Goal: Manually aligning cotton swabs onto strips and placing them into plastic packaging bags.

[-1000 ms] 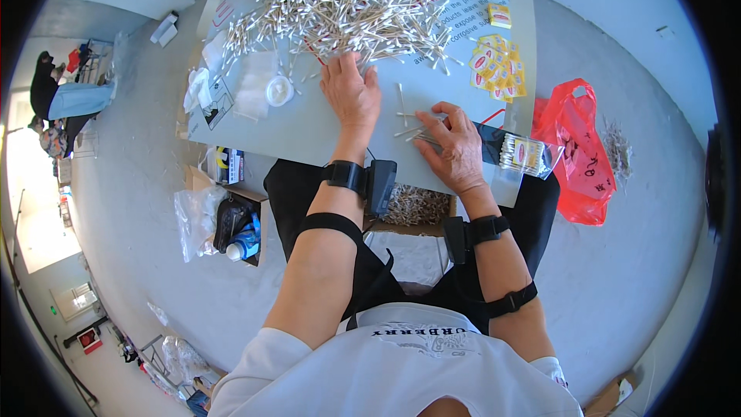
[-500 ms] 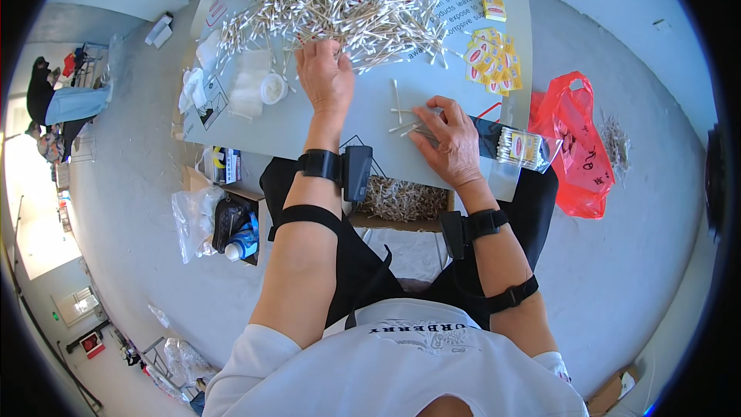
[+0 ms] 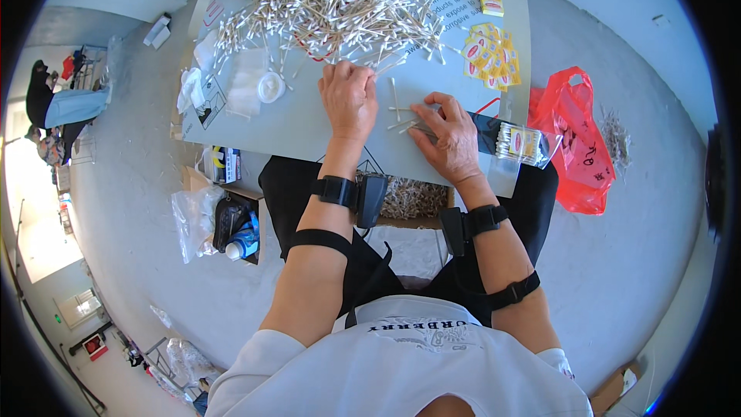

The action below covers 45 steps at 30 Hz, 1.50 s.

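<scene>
A large heap of loose cotton swabs [image 3: 332,8] covers the far part of the table. At its near edge my left hand [image 3: 349,100] is closed, and a swab or two poke out to the right of its fingertips. My right hand [image 3: 450,139] rests lower on the table, thumb and fingers curled around a few cotton swabs [image 3: 403,125] whose tips stick out leftward. One upright-lying swab [image 3: 395,96] lies just beyond them. Beside my right wrist is a clear pouch of packed swabs [image 3: 519,144] with a yellow card inside.
Yellow cards [image 3: 492,58] are spread at the table's right, near a small yellow stack [image 3: 491,4]. Left of the heap sit a round white tub [image 3: 270,87] and clear bags [image 3: 245,81]. A red plastic bag [image 3: 575,143] hangs off the right edge; a box of swabs [image 3: 417,197] stands below.
My left hand has moved right and slightly toward me, away from the heap's edge, with swabs now showing at its fingertips. My right hand has stayed in place.
</scene>
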Tool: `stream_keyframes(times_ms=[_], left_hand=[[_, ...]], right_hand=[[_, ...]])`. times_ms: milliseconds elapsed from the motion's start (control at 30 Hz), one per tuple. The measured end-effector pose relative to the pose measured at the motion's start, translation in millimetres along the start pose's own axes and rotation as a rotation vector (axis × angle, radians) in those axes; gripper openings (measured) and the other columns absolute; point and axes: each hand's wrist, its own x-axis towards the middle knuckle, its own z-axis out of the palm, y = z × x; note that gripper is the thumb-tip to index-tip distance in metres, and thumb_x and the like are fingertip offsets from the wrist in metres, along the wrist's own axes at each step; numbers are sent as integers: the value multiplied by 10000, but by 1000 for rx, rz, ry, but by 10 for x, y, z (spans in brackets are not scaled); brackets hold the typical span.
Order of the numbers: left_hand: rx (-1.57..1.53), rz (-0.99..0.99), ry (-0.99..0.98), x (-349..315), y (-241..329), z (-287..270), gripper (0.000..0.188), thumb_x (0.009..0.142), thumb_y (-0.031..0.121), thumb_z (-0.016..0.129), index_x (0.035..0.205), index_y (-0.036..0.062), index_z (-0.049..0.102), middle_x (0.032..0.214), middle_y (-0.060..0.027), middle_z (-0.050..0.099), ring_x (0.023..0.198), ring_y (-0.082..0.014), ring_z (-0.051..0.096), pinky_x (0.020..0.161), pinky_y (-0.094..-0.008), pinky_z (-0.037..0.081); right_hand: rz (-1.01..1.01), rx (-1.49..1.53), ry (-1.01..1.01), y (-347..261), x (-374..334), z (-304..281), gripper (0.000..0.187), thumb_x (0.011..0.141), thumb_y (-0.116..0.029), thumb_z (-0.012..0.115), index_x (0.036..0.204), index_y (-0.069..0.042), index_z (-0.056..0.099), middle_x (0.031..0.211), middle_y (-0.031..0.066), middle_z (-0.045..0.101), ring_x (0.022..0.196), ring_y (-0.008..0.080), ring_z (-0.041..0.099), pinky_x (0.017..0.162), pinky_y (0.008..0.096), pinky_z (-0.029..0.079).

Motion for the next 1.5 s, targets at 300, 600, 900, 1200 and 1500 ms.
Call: stream_keyframes(times_ms=[300,600,900,1200,1500], left_hand=[[-23,76,-95,-117,173,-28,115,712,59,717,777,107,635,808,-33,534,849,-268,523,727,-412,397],[-35,122,-195,-149,374,-14,118,725,60,725,799,108,645,810,-33,547,860,-273,537,766,-415,417],[-70,111,-158,-224,419,-36,102,701,32,704,756,79,631,817,-48,539,854,-280,522,734,-418,393],[-131,29,-119,-133,408,-17,156,686,51,720,829,70,660,858,-66,555,911,-294,533,775,-424,409],[-36,80,-182,-149,439,61,141,699,53,719,798,83,624,864,-70,555,903,-296,524,754,-437,400]], right_hand=[[25,25,-18,-20,2,9,381,708,-188,772,1077,-125,700,1113,57,563,819,213,578,798,385,496],[-19,28,43,43,-27,37,355,679,-157,785,1020,-113,698,1042,54,583,814,223,578,770,386,504],[-6,61,73,75,-34,61,371,679,-125,778,1029,-91,659,1033,79,599,935,298,612,807,409,512],[24,42,83,-4,-31,40,550,659,-126,789,1183,-95,626,1004,97,562,947,297,594,800,397,520],[19,8,84,11,-33,33,482,649,-132,794,1107,-76,658,969,94,566,921,290,592,796,399,511]])
